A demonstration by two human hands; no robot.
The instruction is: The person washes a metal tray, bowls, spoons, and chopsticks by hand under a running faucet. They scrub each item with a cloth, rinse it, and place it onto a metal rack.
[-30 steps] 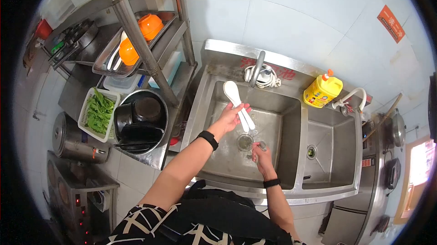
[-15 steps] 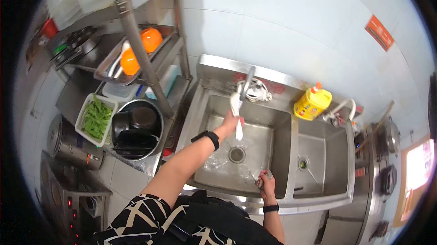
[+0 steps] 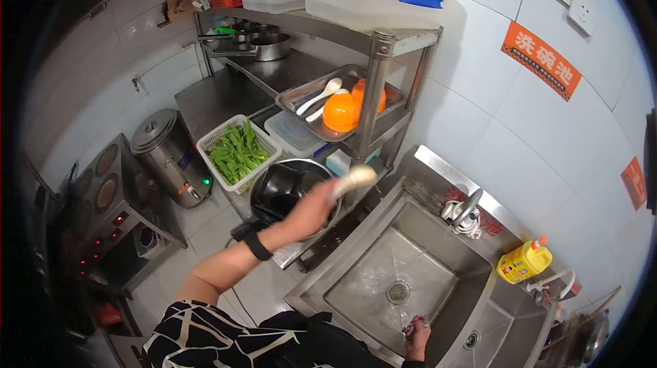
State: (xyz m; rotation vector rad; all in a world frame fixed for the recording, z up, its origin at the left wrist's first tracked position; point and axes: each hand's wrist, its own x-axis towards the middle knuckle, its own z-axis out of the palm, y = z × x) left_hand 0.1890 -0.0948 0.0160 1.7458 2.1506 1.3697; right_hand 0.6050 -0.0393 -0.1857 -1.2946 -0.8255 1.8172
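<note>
My left hand is closed round the handle of a pale spoon, raised above the large metal pot of black bowls. Low over the right side of the large sink basin, my right hand is closed on something I cannot make out. On the shelf, a metal tray holds orange bowls and white spoons.
Beside the pot stands a white basket of green leaves. A shelf post rises behind the spoon. A yellow bottle and a faucet are at the sink's back edge.
The view has turned left. My left hand has moved with the spoon from above the large basin to above the pot. My right hand stays over the basin.
</note>
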